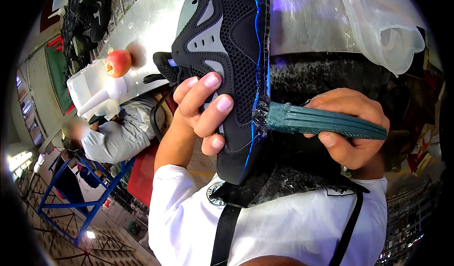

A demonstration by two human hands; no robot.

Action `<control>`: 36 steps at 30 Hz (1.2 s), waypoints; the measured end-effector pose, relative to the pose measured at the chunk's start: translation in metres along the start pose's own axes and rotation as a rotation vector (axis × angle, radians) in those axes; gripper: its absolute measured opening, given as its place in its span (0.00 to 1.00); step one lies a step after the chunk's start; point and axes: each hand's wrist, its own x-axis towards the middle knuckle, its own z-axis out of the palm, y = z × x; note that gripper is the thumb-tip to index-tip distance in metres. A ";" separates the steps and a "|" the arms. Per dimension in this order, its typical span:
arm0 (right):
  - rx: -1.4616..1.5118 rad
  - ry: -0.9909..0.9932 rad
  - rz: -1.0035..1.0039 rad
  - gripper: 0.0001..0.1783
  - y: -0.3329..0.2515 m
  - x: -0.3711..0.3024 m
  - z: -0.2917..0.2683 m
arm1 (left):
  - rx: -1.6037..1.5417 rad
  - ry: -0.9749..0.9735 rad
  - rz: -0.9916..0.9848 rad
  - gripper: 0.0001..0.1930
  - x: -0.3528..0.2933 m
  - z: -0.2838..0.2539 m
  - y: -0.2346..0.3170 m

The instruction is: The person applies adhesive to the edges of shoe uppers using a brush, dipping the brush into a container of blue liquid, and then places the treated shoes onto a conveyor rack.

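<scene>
My left hand (196, 112) grips a black and grey shoe upper (240, 88), its fingers bent over the mesh and grey panels. The shoe upper is held on its side, with a blue line and white stitching running along its right-hand edge. In my right hand (357, 105) is a flat brush with a dark green handle (302, 117), pinched between thumb and fingers. Its bristles touch the stitched edge of the shoe upper, close to the blue line. Part of my right hand is hidden behind the brush handle.
A metal table (307, 20) lies beyond the shoe. On it are a red apple (118, 63), a white nozzle bottle (101, 95) by a translucent tub, and a translucent plastic container (395, 43). More shoes (97, 10) hang at upper left. Another person (120, 133) sits at left.
</scene>
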 end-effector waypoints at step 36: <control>0.857 0.318 0.297 0.15 -0.036 -0.033 0.027 | -0.093 -0.199 -0.206 0.25 0.089 -0.011 -0.004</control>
